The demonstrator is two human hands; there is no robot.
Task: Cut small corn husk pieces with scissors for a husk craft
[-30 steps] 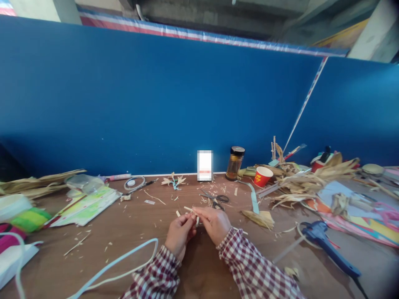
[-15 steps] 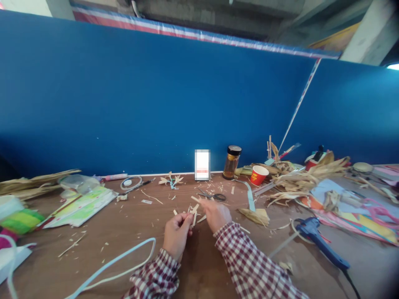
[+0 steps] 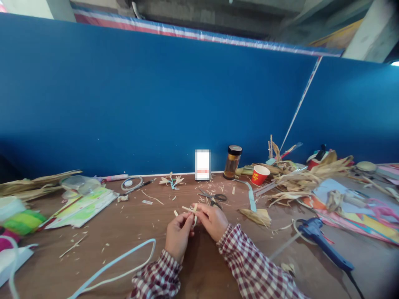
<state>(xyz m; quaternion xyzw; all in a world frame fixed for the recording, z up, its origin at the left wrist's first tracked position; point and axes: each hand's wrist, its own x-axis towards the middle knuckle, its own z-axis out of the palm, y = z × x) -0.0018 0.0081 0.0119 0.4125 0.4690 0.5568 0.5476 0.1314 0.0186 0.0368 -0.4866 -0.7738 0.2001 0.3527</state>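
The left hand is closed in a pinch, thumb against fingers, on a small cluster of pale strips, and the right hand pinches the same cluster from the other side. The cluster sits right between the two sets of fingertips, on the near side of the scissors and a little to their left; one strip runs crosswise, another stands across it, and a short end pokes out past the left fingers. Whether the strips are joined where they cross is hidden by the fingers. They look like dry plant matter, so they should be very light, fairly stiff along their length, not slippery, and apt to split or snap if bent hard. The best hold is probably a soft pinch close to the crossing, leaving the thin ends free. Further out, a husk flower lies beyond the scissors to the left, a jar stands beyond them to the right, a red cup farther right, and a blue glue gun lies well to their right on the near side.
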